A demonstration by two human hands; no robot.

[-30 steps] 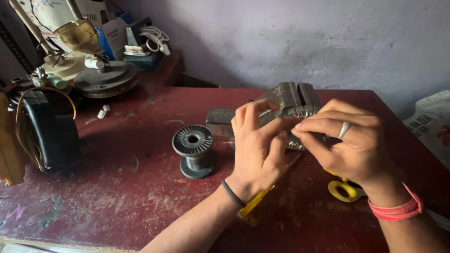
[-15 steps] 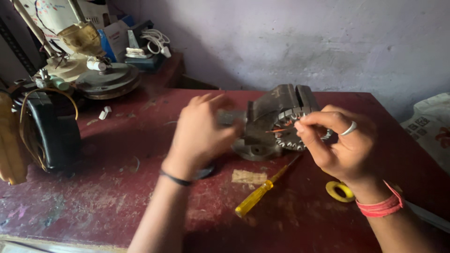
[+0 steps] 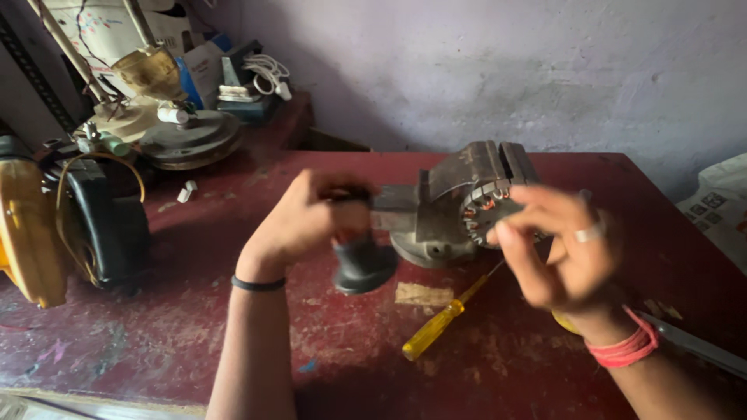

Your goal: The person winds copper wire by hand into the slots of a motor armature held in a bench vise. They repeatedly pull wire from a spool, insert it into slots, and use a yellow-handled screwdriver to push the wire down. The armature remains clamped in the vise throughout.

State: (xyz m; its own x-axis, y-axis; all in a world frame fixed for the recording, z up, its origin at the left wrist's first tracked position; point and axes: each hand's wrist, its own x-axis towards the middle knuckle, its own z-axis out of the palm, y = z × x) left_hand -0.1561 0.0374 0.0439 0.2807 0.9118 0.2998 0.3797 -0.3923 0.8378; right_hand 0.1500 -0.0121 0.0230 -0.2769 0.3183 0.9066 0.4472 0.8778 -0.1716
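Hands raised over table: left (image 3: 307,222) grips dark spool (image 3: 362,260), right (image 3: 560,253) hovers half-open, blurred

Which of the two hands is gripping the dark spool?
The left hand, the one with the black band at its wrist. It is closed over the top of the dark spool. The right hand, wearing a ring, is at the vise instead.

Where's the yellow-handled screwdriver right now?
In the head view, the yellow-handled screwdriver lies on the red table, front of centre, between the two forearms, its tip pointing up toward the vise and right hand.
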